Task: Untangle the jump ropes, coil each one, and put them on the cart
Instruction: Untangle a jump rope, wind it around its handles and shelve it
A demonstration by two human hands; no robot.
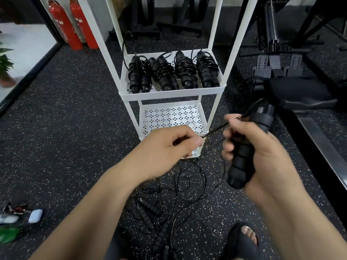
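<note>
Fingers (228,147) of the right hand (262,156) curl tight round a black jump rope handle (242,162) just right of the white cart (169,95), and the left hand (165,145) pinches the thin cord (216,130) between thumb and forefinger, in front of the cart's bottom shelf. Four coiled ropes (174,72) sit side by side on the shelf above, and a loose tangle of ropes (169,199) sprawls on the speckled floor (65,128) at the cart's foot.
</note>
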